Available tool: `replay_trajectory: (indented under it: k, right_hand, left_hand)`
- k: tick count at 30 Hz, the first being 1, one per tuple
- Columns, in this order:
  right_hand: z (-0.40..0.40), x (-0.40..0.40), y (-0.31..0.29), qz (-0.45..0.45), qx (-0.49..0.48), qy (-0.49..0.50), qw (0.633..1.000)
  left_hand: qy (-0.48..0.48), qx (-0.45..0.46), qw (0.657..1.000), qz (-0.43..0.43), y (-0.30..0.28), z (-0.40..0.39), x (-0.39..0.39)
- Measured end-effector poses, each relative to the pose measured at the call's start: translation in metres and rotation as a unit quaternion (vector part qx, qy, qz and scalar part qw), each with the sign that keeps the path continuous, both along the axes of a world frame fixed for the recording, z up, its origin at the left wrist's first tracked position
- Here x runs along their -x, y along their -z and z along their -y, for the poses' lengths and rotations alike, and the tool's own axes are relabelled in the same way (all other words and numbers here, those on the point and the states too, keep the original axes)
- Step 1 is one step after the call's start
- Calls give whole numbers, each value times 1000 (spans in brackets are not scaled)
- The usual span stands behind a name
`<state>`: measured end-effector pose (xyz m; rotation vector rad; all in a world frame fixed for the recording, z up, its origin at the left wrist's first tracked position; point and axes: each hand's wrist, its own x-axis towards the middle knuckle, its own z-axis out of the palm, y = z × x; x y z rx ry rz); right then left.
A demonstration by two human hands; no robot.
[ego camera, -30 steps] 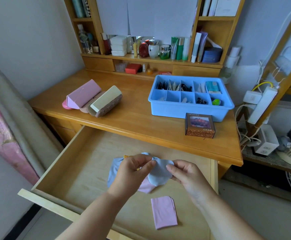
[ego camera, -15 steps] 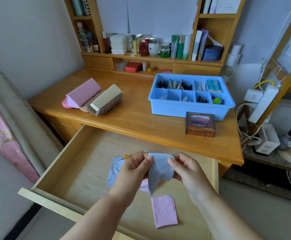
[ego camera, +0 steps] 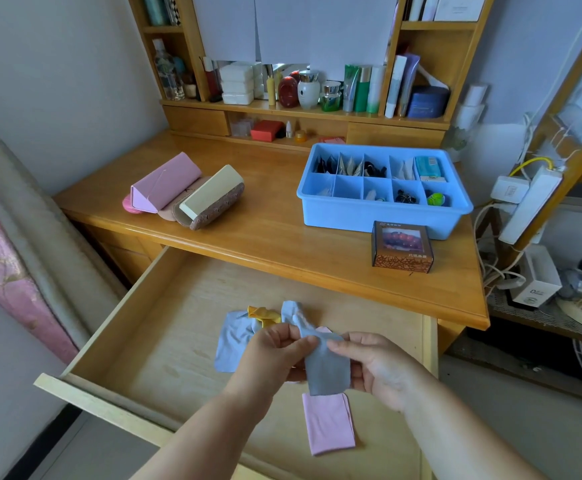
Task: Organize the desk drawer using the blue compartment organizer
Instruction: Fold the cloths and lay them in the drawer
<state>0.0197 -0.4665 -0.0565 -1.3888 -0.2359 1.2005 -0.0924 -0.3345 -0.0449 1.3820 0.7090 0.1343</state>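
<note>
1. The left hand [ego camera: 275, 353] and right hand [ego camera: 376, 367] pinch the top edge of a light blue cloth [ego camera: 326, 368] between thumb and fingers, above the open drawer [ego camera: 165, 327].
2. On the drawer floor, a folded pink cloth [ego camera: 329, 424] lies just near of the hands; another blue cloth [ego camera: 230, 344] and a yellow cloth [ego camera: 263, 315] lie far-left of them.
3. The blue compartment organizer [ego camera: 379, 213] sits on the desk [ego camera: 275, 233], far right, with a small brown box [ego camera: 402, 247] touching or just beside its near wall.
4. Two glasses cases [ego camera: 185, 192] lie far left.

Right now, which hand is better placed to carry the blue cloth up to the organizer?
Right, probably. Both hands pinch the blue cloth, but the right hand is on the side of the blue organizer, which sits far right on the desk.
</note>
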Motion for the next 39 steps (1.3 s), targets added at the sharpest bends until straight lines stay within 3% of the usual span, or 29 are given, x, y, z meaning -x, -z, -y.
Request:
replay_trajectory:
  k: [5,11,20,25,28,30,33,35,39]
  right_hand:
    - [2,-1,7,25,8,38,999]
    - [3,-2,-4,24,-83,69,994]
    - [2,2,-13,132,-98,13,986]
    - [-4,6,9,270,-8,-45,962]
    - [-9,16,32,261,52,-67,961]
    - [-9,20,53,263,107,-87,955]
    - [-8,24,84,326,192,-135,916]
    - [-8,26,98,354,219,-151,896]
    - [-7,27,114,402,229,-169,870]
  left_hand:
    - [16,-47,999,-18,3,-3,4]
    - [53,-35,993,96,-8,-5,9]
    - [47,-68,993,86,-6,-9,13]
    - [48,-208,977,2,17,-13,13]
    - [62,-251,963,-73,39,-29,19]
    - [106,-282,944,-137,57,-42,27]
    - [203,-322,899,-216,83,-49,35]
    - [239,-324,887,-227,95,-48,33]
    - [220,-289,913,-188,103,-52,25]
